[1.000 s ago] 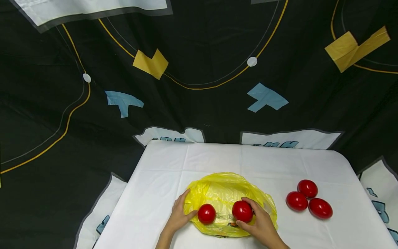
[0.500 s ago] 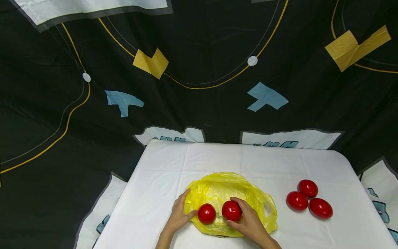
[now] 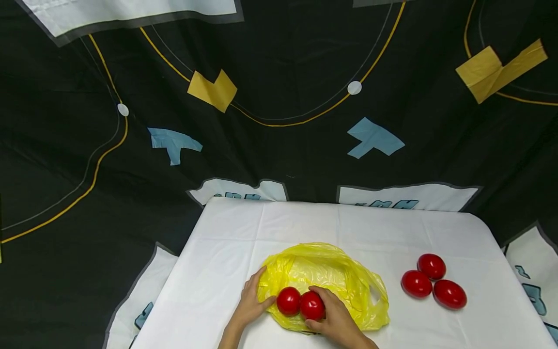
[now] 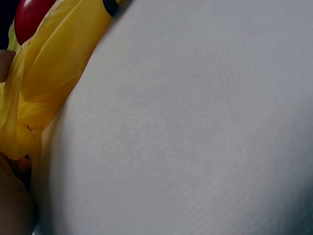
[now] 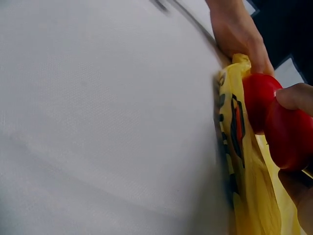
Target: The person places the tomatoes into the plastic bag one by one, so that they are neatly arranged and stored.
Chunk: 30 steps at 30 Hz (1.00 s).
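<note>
Over the bag (image 3: 324, 265), the right hand (image 3: 332, 321) pinched a red ball (image 3: 312, 305), the left hand (image 3: 252, 299) the rim (image 3: 267, 285); slackening it risked spillage.

Wrist views are dimmer and seemingly blurrier than the head view.

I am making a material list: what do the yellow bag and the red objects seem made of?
Yellow bag: likely thin plastic film, slightly shiny, judging by its crinkles.
Red objects: smooth, glossy, with bright highlights; perhaps plastic, but I cannot tell.
</note>
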### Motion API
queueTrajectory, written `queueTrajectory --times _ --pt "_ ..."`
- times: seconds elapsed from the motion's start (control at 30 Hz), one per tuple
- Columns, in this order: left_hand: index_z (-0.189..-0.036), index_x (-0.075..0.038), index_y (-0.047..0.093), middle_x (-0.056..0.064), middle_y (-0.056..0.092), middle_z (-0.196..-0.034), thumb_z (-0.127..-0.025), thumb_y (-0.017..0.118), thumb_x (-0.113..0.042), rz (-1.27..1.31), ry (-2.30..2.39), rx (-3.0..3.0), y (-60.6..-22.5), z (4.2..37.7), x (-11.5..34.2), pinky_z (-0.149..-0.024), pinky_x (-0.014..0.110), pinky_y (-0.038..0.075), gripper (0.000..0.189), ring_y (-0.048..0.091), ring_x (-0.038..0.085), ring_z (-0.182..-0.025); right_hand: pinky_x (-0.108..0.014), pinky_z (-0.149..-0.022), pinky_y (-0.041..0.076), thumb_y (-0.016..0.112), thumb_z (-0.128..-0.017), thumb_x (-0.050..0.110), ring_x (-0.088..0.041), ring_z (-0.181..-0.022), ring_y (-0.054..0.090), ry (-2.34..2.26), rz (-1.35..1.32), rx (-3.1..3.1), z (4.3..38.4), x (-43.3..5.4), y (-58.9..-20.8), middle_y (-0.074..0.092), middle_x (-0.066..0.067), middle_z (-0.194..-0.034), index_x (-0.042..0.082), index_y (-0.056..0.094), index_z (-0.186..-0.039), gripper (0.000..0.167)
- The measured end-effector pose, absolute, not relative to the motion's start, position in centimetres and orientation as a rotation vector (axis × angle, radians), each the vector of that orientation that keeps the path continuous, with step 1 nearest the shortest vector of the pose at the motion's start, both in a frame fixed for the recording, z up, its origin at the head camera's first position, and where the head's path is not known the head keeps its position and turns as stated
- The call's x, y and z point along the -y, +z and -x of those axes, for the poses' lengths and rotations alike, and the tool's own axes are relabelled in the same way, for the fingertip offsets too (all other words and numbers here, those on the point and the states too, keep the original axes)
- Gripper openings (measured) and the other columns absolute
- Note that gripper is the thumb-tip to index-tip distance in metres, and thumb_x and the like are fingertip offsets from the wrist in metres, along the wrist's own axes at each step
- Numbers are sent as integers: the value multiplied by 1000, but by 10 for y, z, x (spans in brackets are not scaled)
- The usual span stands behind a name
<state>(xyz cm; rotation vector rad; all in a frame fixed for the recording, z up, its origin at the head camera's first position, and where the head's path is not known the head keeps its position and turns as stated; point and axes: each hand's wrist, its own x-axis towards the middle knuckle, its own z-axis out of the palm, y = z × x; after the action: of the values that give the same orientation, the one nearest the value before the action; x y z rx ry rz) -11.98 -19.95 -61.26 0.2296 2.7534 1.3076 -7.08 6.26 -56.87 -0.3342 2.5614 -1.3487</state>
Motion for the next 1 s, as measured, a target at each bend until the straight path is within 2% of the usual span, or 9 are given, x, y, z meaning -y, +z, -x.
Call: queueTrajectory --times 0.43,1.0 --pt "-147 -21 31 10 40 -143 -74 74 -30 -240 1316 -2751 -611 120 200 -100 63 27 85 37 29 -122 -52 -88 47 81 -72 36 -32 -109 53 -1318 313 -2547 70 -60 -574 51 -11 -127 11 45 -134 76" --pt "-147 -21 31 11 40 -143 -75 72 -26 -216 1305 -2751 -612 119 199 -101 64 25 83 37 31 -124 -50 -91 47 83 -68 38 -27 -110 53 -1255 285 -2549 66 -58 -589 51 -3 -125 15 45 -135 80"
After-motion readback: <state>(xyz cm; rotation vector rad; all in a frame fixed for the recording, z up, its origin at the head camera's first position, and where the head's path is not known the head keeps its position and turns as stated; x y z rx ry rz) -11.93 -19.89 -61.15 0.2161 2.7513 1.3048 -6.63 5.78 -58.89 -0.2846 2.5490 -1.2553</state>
